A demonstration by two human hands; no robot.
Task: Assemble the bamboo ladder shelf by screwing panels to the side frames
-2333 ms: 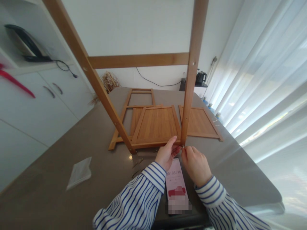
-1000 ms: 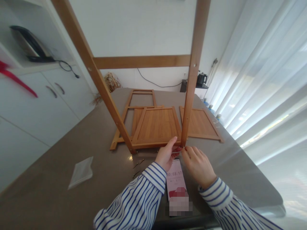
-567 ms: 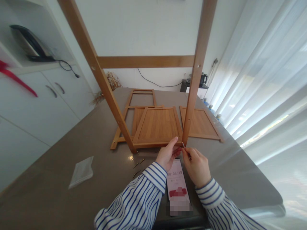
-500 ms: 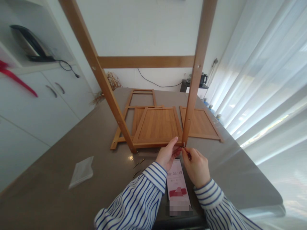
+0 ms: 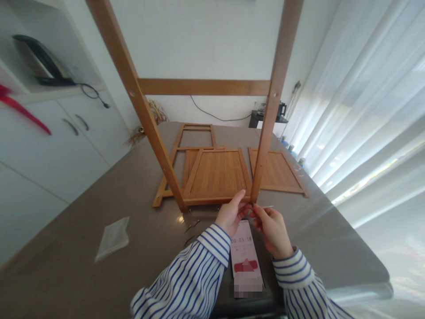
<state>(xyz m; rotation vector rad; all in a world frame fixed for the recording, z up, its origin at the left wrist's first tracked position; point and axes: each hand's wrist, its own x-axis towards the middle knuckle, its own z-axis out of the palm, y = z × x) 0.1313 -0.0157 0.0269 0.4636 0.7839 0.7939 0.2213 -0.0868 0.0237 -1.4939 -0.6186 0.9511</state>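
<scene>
Rod of thin, silvery metal (image 5: pixel 267 207) now juts rightward past your right hand (image 5: pixel 274 228); half a second ago it pointed up along the right-hand brown wooden post (image 5: pixel 267 133), so you have probably given it a turn at the post's foot. Your right thumb and fingers pinch narrowly around its inner end there. Your left hand (image 5: pixel 229 217) curls beside the brown wooden bottom rail (image 5: pixel 206 201); whether it grips anything, I can't tell.
</scene>
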